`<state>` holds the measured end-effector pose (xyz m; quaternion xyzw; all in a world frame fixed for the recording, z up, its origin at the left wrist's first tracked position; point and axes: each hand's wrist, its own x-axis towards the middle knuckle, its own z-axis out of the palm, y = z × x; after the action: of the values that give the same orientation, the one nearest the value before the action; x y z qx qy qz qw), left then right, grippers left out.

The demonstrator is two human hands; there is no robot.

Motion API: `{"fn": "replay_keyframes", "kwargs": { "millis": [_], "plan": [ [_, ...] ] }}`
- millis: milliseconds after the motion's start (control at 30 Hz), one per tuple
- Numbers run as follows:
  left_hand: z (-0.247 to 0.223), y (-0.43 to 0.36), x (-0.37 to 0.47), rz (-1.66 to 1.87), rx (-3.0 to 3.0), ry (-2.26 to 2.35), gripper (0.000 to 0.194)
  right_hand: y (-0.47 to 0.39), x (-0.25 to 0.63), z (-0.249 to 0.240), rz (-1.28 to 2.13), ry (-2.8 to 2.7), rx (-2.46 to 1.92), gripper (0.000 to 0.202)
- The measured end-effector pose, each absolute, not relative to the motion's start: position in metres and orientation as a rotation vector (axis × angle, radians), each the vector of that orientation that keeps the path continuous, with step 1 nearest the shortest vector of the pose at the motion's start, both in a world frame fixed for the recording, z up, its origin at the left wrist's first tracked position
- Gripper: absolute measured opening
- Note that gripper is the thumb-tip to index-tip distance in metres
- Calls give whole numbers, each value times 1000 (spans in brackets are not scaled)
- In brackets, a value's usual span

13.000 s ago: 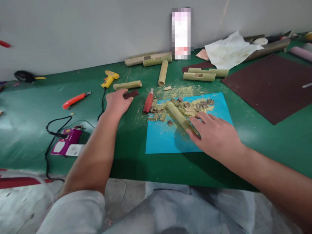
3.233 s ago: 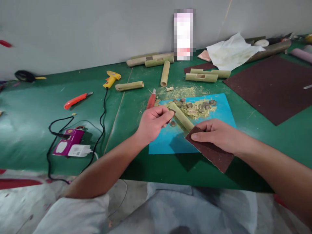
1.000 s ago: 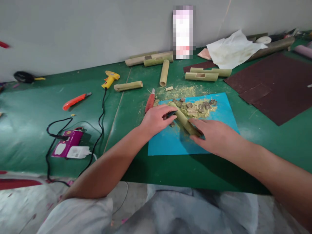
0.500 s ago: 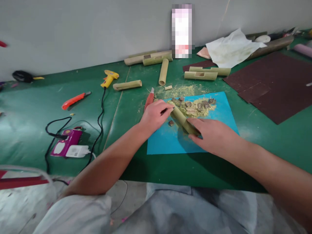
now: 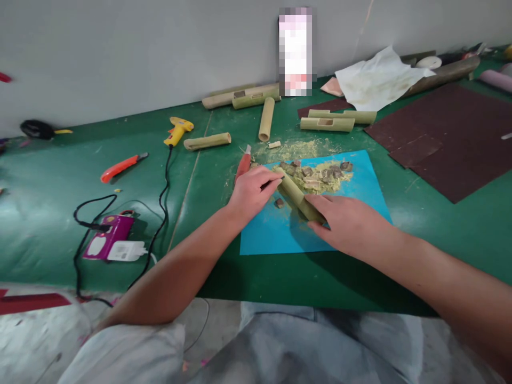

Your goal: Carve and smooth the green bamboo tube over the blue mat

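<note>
A pale green bamboo tube (image 5: pixel 296 193) lies slantwise above a blue sheet (image 5: pixel 276 240). My right hand (image 5: pixel 348 218) is closed around its near end, thumb and fingers on either side. At the far end, my left hand (image 5: pixel 254 189) pinches a small dark piece, its tip touching the tube; the fingers hide most of it, so its kind is unclear. Just behind the left hand rests a red utility knife (image 5: pixel 244 162). Brown bamboo chips (image 5: pixel 307 172) and yellowish shavings (image 5: pixel 320 184) are heaped beyond the tube, and one loose chip (image 5: pixel 279 203) sits beside it.
Cut bamboo tubes (image 5: pixel 327 124) lie toward the back. On the left are a yellow glue gun (image 5: pixel 177 132) with a black cord, an orange utility knife (image 5: pixel 122 168) and a purple power strip (image 5: pixel 112 234). Dark brown sheets (image 5: pixel 448 144) and white paper (image 5: pixel 382 80) occupy the right.
The tube has turned slightly under my right hand, so its side opening shows less. My left hand keeps its pinch at the far end. The whole view has shifted a little.
</note>
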<state>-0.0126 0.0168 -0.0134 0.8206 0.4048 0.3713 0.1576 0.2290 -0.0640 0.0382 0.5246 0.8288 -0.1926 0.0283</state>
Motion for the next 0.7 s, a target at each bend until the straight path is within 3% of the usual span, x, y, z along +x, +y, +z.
{"fn": "replay_keyframes", "kwargs": {
  "millis": [700],
  "plan": [
    [-11, -1, -5, 886, 2700, 986, 28, -65, 227, 37, -495, 2560, 1623, 40]
  ]
}}
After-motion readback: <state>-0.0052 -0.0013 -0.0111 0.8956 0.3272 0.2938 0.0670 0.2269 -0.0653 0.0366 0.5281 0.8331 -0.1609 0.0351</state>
